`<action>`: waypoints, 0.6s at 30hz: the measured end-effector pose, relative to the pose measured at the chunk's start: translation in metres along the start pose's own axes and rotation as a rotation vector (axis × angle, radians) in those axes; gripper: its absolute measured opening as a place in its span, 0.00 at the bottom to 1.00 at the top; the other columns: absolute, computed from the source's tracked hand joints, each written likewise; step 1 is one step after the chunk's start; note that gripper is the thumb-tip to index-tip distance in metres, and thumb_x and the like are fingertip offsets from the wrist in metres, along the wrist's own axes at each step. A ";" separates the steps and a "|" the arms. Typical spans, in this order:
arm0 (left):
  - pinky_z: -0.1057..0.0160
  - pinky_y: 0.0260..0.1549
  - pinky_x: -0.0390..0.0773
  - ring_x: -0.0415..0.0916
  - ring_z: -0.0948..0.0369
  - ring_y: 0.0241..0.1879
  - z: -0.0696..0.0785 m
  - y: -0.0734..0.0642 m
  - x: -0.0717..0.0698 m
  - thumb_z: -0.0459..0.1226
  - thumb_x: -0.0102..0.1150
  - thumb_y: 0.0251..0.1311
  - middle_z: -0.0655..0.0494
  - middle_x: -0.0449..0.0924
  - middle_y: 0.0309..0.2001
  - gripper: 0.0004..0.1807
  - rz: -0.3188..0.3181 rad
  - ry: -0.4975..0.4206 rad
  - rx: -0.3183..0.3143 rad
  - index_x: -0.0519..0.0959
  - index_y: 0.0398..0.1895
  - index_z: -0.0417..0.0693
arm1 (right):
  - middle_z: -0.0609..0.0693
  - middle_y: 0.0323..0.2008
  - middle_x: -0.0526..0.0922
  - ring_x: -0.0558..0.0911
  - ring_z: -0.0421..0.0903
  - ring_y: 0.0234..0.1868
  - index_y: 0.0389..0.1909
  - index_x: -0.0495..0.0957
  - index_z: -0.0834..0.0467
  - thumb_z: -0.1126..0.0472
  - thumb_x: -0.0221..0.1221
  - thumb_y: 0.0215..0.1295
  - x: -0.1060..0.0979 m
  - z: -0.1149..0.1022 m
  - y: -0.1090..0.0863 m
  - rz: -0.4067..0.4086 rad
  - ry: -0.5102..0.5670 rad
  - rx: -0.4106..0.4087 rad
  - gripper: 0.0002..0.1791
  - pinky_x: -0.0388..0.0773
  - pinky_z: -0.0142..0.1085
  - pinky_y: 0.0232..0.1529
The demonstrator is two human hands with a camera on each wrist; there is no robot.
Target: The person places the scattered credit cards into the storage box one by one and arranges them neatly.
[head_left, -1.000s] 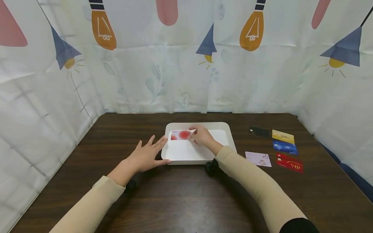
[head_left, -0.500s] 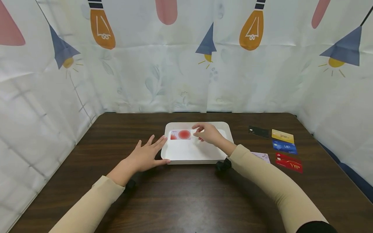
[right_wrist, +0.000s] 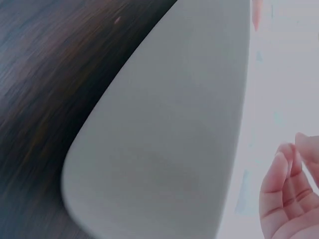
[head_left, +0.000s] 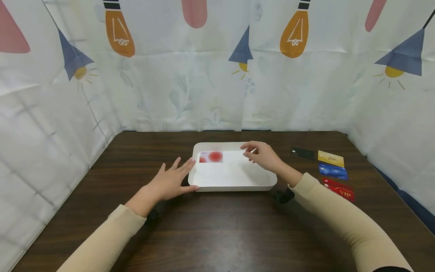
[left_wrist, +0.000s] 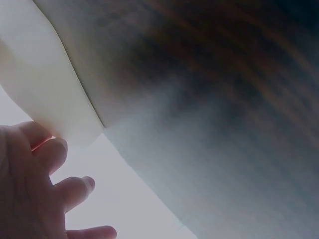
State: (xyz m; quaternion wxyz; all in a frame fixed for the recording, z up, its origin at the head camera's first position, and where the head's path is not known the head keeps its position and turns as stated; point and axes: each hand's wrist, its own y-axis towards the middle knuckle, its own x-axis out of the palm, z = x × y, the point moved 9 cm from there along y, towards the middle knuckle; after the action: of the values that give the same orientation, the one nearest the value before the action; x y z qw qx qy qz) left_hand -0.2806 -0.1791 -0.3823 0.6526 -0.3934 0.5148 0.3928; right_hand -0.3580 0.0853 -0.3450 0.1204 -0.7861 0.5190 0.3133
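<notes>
A white tray (head_left: 234, 188) stands at the middle of the dark table, and a pink card with a red circle (head_left: 211, 156) lies in its far left part. My left hand (head_left: 171, 184) has its fingers spread, with fingertips right at the tray's left side. In the left wrist view those fingers (left_wrist: 75, 193) show beside the tray's pale wall (left_wrist: 55, 74). Over the tray's right part hovers my right hand (head_left: 263, 155), fingers loosely bent and nothing between them. The right wrist view shows the same hand (right_wrist: 291, 191) beyond the tray's outer wall (right_wrist: 164, 134), thumb near the fingers.
Right of the tray lie a black card (head_left: 303, 153), a gold card (head_left: 330, 158), a blue VIP card (head_left: 333, 171) and a red VIP card (head_left: 340, 189), partly covered by my right sleeve (head_left: 340, 219). A patterned white curtain (head_left: 217, 94) hangs behind the table (head_left: 217, 226).
My right hand has let go of the pink card and moved right, away from it. The card stays in the tray. My sleeve now hides the pale floral card. The left hand has not moved.
</notes>
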 end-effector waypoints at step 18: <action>0.25 0.68 0.44 0.41 0.40 0.79 -0.002 0.000 0.001 0.69 0.54 0.65 0.50 0.48 0.82 0.54 -0.012 0.017 -0.014 0.49 0.84 0.50 | 0.64 0.42 0.82 0.82 0.61 0.39 0.59 0.79 0.66 0.67 0.59 0.75 -0.061 0.026 -0.031 0.062 -0.009 -0.087 0.15 0.84 0.38 0.40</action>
State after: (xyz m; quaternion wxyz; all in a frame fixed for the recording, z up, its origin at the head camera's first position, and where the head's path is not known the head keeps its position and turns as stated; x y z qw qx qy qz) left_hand -0.2812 -0.1804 -0.3841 0.6478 -0.4043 0.5153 0.3891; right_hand -0.3557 0.1574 -0.3321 0.0784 -0.7729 0.5283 0.3426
